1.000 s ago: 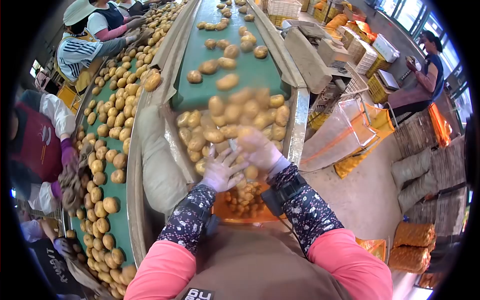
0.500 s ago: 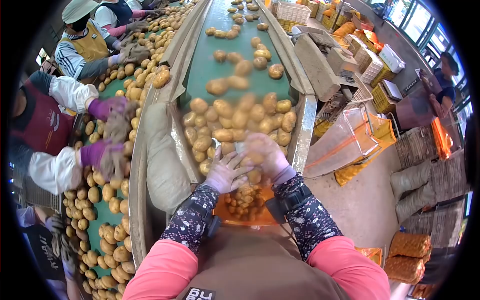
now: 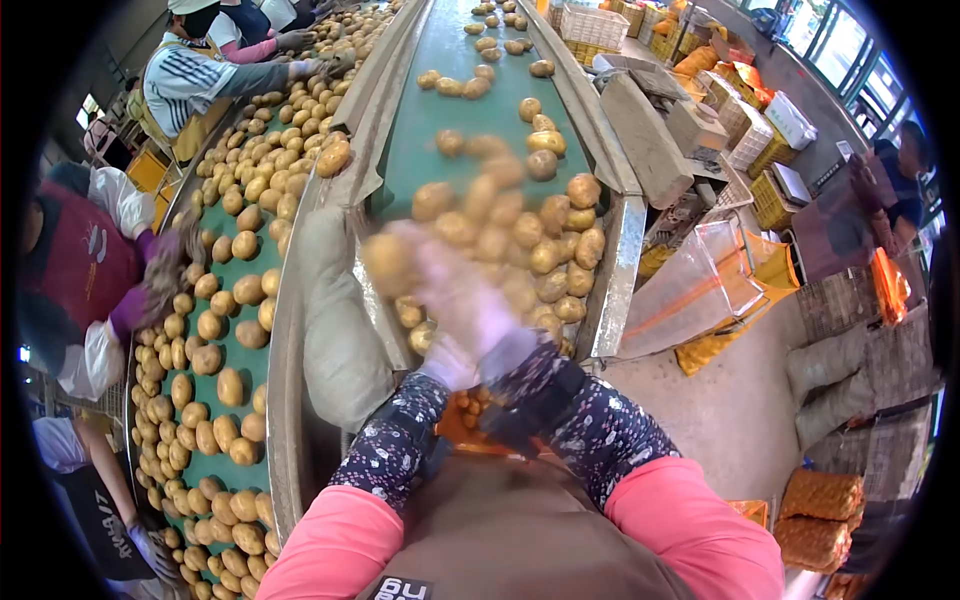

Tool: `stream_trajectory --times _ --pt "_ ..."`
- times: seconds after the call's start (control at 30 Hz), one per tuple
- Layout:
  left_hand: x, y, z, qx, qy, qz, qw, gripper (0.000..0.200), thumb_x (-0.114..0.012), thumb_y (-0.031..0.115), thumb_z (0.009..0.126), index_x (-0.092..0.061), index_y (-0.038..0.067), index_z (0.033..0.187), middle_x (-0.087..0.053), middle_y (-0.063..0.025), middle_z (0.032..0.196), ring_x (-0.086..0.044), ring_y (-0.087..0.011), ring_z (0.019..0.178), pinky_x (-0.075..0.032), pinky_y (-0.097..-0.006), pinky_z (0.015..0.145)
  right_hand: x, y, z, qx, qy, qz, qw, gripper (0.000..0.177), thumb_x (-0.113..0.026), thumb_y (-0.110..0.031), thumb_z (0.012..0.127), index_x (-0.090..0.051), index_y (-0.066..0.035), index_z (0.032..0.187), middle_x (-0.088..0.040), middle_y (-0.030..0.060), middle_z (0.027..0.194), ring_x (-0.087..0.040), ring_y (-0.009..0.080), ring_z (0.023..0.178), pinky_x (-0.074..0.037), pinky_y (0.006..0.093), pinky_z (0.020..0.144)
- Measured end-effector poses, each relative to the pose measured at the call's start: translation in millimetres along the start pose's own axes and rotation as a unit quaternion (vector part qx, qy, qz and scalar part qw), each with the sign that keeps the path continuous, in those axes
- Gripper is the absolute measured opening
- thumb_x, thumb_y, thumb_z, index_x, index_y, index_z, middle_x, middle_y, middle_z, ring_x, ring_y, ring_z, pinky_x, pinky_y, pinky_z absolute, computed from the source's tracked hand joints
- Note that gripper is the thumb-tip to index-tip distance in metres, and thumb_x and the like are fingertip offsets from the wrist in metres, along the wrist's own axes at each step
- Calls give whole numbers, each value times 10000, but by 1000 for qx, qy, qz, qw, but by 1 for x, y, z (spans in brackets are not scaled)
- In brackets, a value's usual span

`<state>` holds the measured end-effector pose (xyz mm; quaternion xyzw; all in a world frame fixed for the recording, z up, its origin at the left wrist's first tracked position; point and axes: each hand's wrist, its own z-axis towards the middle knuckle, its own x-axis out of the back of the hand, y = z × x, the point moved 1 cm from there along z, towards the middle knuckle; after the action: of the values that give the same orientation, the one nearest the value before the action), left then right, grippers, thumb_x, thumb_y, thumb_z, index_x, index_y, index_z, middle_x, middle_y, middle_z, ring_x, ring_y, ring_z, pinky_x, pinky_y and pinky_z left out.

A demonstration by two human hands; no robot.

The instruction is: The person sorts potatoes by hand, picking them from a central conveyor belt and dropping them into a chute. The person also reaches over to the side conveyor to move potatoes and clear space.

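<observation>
My right hand [image 3: 462, 290] is smeared by motion and reaches across to the left over the potato pile. A large potato [image 3: 390, 264] is at its fingertips, blurred too; whether the fingers grip it I cannot tell. Below, my left hand [image 3: 450, 363] is mostly covered by the right wrist, its fingers hidden. Potatoes [image 3: 553, 287] lie heaped at the lower end of the green belt [image 3: 470, 92]. Small potatoes [image 3: 470, 408] show in an orange bag [image 3: 462, 435] under my wrists.
On the left, other people's gloved hands [image 3: 165, 275] work over a second belt [image 3: 222, 375] of potatoes. A stuffed sack [image 3: 340, 320] lies beside the chute's metal edge [image 3: 615, 280]. At right are a bag frame [image 3: 715, 275], crates [image 3: 590, 27] and another person [image 3: 880, 190].
My right hand has swung left across my left hand, with a large potato by its fingers. My left hand has dropped lower. Potatoes on the belt have come nearer, and the co-workers' hands have shifted.
</observation>
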<state>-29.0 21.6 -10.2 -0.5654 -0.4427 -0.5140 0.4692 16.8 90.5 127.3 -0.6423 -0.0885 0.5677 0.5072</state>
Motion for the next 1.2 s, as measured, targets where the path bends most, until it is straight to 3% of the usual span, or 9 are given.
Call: stream_trajectory --times 0.1,0.2,0.23,0.33,0.47,0.5,1.0,1.13,1.2 --pt "20 2 6 -2 -90 -2 996 584 -579 495 906 -502 247 1429 -458 -98 1496 -449 -279 1362 -142 -652 1183 -29 3 8 183 -81 -168 965 182 -677 -130 907 -712 -95 1082 -623 108 1303 -531 255 1254 -398 388 1079" --pt "34 1 8 4 -172 -9 985 566 -572 508 904 -539 241 1402 -477 -89 1477 -445 -271 1358 -142 -653 1182 32 -16 31 260 27 -390 883 87 -718 -47 801 -746 -70 880 -659 141 1173 -579 312 1167 -447 403 1019" --pt "7 -7 1 -44 83 -79 992 509 -588 510 893 -586 288 1351 -470 -61 1483 -461 -276 1335 -157 -649 1176 67 -27 33 274 72 -577 766 107 -709 -133 827 -741 -72 909 -663 147 1159 -594 339 1118 -468 425 987" --pt "-1 -5 1 -47 174 -114 977 497 -605 511 880 -588 325 1340 -451 -43 1495 -440 -272 1350 -148 -643 1177 120 -52 27 116 251 -820 501 540 -615 -322 855 -559 -127 1355 -472 205 1461 -438 405 1338 -327 498 1132" --pt "1 -6 -1 -22 227 -182 956 634 -653 488 829 -500 260 1402 -387 -182 1497 -319 -403 1400 -178 -643 1159 144 -70 18 28 200 -808 553 660 -633 -330 820 -495 -153 1441 -381 178 1557 -426 385 1371 -382 514 1091" --pt "0 -5 -2 -6 209 -166 964 673 -661 501 822 -485 232 1413 -375 -234 1484 -318 -444 1385 -192 -633 1153 136 -71 16 67 184 -839 508 620 -625 -305 824 -498 -162 1414 -501 180 1416 -520 392 1251 -425 498 1036" --pt "-30 -4 -13 -192 178 -73 962 599 -625 566 840 -537 350 1391 -431 -86 1497 -318 -332 1420 -166 -603 1173 131 -45 21 -122 182 -828 515 303 -627 -269 823 -618 -142 1097 -619 201 1168 -644 375 1068 -534 503 852" --pt "-16 -2 -10 -13 198 -137 971 621 -648 563 820 -552 328 1387 -357 -116 1547 -252 -402 1445 -120 -658 1162 162 -8 3 -61 210 -887 407 248 -636 -269 826 -619 -127 1029 -654 187 1051 -641 375 1015 -536 502 814" --pt "-2 1 -5 49 163 -106 980 613 -661 553 815 -586 299 1368 -353 -170 1552 -227 -441 1463 -104 -700 1141 160 -6 -11 -6 226 -843 488 255 -642 -218 829 -628 -119 1064 -648 176 1048 -621 365 998 -529 497 808"
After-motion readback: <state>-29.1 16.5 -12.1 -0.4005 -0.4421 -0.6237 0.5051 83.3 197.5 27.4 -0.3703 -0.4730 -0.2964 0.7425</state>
